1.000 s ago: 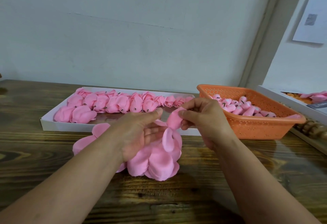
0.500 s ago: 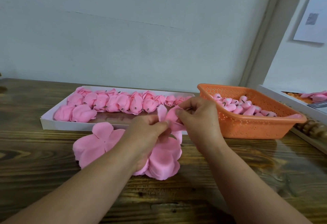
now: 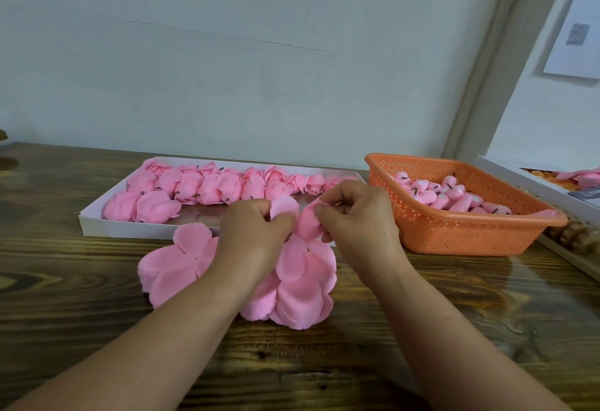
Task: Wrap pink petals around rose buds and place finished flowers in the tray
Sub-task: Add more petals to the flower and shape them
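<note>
Above wood-grain table [image 3: 97, 306], left hand [image 3: 256, 232] pinching soft petal [image 3: 284, 207], right hand [image 3: 357, 216] gripping petal-wrapped bud [image 3: 308, 224]

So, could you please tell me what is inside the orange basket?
The orange basket holds small pink rose buds with dark stems; its near wall hides the lower ones.

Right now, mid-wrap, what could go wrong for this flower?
The thin petal pinched by the left hand may tear or crease. The bud gripped by the right hand could slip, loosening the wrap. Both forearms hang over the loose petal stacks, so a dropped wrist might scatter them.
</note>
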Tool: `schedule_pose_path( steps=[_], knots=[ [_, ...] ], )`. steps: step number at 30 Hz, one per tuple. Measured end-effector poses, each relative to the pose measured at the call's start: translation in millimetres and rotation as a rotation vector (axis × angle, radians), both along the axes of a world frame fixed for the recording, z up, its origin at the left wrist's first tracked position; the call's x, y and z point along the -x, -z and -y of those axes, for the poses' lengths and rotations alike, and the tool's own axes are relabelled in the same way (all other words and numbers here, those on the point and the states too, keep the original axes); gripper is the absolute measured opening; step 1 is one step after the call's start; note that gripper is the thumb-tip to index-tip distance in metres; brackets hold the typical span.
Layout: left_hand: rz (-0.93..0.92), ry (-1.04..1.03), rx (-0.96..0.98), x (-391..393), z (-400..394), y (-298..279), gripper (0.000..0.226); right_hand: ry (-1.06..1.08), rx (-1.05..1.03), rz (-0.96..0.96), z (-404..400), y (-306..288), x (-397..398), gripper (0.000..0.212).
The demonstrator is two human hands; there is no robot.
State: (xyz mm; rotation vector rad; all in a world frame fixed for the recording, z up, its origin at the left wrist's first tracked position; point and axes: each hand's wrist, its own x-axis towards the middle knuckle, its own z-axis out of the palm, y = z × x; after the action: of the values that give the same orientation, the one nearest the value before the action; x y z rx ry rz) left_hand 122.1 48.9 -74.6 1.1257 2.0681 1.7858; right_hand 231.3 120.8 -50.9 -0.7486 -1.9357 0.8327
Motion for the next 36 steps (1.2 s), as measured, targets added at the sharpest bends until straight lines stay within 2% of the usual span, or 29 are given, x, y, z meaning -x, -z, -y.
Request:
schedule_pose_path(
  steps=[10,13,18,21,25,29,33,36],
  knots=[
    [-0.093,-0.043,-0.001,5.4,-1.0,0.8,0.026,-0.143,-0.081,0.056,4.6,-1.6,0.7,0.029],
    [-0.151,-0.005,0.034,2.3,-0.6,-0.3,0.037,-0.154,-0.071,0.105,3.6,-1.5,0.2,0.031],
    [-0.208,0.13,0.054,-6.7,3.3,-6.5,0.046,-0.158,-0.048,0.099,0.7,-1.8,-2.2,0.023],
    [-0.037,0.237,0.058,-8.4,4.5,-9.2,0.05,-0.154,-0.038,0.077,0.1,-2.0,-1.8,0.015],
    [0.298,0.286,0.008,-2.1,2.0,-8.8,0.043,-0.128,0.009,0.051,-2.5,-1.8,-3.9,0.023],
    [0.269,0.32,0.01,-0.3,2.5,-7.1,0.021,-0.123,0.039,0.031,-4.8,-2.1,-4.5,0.019],
    [0.255,0.324,-0.026,0.9,2.8,-4.9,0.023,-0.147,0.096,-0.009,-3.1,-1.7,-4.2,0.024],
    [0.254,0.342,-0.064,1.4,3.0,-3.4,0.024,-0.198,0.199,-0.046,-3.5,-2.1,-5.2,0.018]
  ],
)
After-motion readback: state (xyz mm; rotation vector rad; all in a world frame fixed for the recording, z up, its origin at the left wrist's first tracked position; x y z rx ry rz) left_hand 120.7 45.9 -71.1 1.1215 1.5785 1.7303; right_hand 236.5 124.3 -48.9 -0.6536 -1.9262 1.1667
